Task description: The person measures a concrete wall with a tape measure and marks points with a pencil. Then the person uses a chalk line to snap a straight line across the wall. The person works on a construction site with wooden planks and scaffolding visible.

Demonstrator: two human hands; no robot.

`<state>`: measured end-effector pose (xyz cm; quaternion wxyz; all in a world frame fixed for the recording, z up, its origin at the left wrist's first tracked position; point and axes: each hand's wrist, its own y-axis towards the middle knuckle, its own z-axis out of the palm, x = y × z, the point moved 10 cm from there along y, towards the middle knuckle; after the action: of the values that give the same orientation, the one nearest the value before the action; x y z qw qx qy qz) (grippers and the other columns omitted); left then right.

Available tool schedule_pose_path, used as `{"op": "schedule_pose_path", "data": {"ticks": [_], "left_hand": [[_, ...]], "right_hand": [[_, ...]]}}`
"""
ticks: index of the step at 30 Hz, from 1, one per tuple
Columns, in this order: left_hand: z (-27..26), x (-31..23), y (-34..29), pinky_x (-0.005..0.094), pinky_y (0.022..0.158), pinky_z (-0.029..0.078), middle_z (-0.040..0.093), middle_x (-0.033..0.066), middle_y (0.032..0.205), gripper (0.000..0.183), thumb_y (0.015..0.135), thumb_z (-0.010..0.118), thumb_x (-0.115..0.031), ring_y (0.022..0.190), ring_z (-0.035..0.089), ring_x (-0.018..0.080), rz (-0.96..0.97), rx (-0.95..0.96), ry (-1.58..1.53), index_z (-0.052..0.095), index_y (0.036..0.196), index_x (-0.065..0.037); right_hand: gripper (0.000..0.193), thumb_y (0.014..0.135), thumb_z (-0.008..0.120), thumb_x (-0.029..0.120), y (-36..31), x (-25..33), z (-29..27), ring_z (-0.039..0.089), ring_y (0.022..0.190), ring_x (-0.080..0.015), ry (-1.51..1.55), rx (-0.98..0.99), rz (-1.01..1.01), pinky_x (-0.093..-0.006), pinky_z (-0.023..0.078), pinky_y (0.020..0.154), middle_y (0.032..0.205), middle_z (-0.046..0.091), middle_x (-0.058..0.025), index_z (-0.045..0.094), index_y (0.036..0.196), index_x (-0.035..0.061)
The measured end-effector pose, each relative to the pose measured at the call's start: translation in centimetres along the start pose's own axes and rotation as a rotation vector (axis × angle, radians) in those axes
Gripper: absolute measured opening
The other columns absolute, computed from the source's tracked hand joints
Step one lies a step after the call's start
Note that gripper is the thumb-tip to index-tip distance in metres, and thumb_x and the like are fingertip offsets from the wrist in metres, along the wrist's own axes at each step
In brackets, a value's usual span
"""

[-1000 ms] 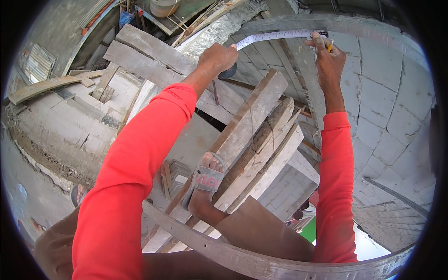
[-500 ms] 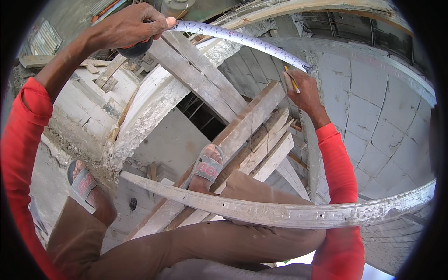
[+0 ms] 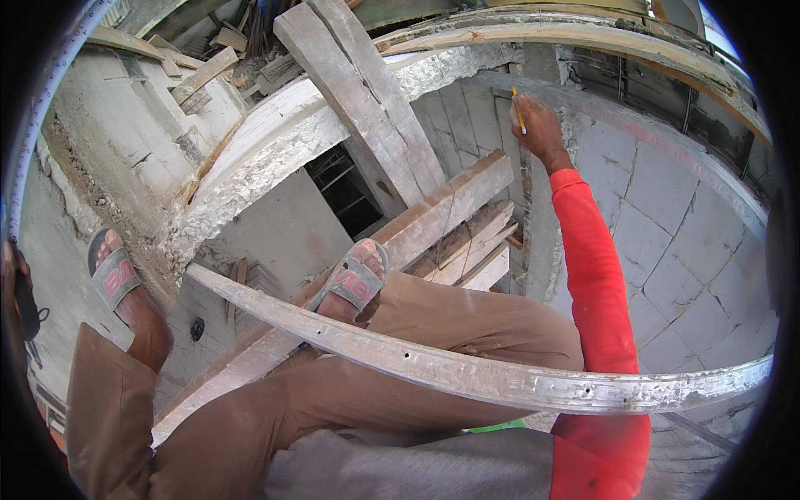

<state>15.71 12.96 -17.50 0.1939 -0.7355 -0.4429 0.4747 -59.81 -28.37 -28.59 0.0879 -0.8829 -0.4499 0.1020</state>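
Observation:
My right hand (image 3: 540, 132) is closed around a yellow pencil (image 3: 518, 112), held upright near the concrete beam at the upper right. At the far left rim my left hand (image 3: 10, 279) is cut off by the picture's edge. Its fingers appear wrapped around a dark tape measure (image 3: 27, 304) with a cord loop hanging from it. The white tape blade (image 3: 35, 117) runs up along the rim from there and curves out at the top. Across my thigh lies a long, pale metal bar (image 3: 467, 379) with small holes, passing over my right forearm.
I straddle a gap in sandals, one foot on a wooden beam (image 3: 450, 208), the other by a rough concrete edge (image 3: 250, 183). A thick split plank (image 3: 358, 100) slants across the opening. Grey block wall (image 3: 667, 242) rises at right; more timber boards (image 3: 492, 271) lie beneath.
My left hand has swung with the tape measure from the upper middle to the far left rim. The tape's end has left my right hand's side. My right hand rose slightly, still gripping the pencil.

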Motion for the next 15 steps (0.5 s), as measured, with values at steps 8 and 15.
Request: {"op": "schedule_pose_path", "data": {"ticks": [8, 15], "left_hand": [[4.3, 11.0, -2.6, 0.02, 0.049, 0.035, 0.051, -0.0068, 0.074, 0.041, 0.111, 0.055, -0.052, 0.055, 0.042, 0.0014, -0.101, -0.184, -0.448, 0.061, 0.099, -0.014], [5.6, 11.3, -2.5, 0.0181, 0.048, 0.036, 0.047, -0.008, 0.072, 0.045, 0.111, 0.054, -0.059, 0.054, 0.042, 0.0002, -0.105, -0.208, -0.496, 0.056, 0.098, -0.016]], "right_hand": [[0.052, 0.083, 0.077, 0.013, 0.2, -2.9, 1.6, 0.068, 0.121, -0.04, -0.049, 0.156, -0.029, -0.0479, 0.056, 0.104, 0.129, 0.072, -0.0208, 0.064, 0.133, 0.0033], [0.049, 0.083, 0.075, 0.012, 0.6, -2.7, 0.8, 0.068, 0.115, -0.0412, 0.027, 0.146, -0.073, -0.0498, 0.056, 0.098, 0.121, 0.072, -0.0209, 0.066, 0.13, 0.0023]]}}
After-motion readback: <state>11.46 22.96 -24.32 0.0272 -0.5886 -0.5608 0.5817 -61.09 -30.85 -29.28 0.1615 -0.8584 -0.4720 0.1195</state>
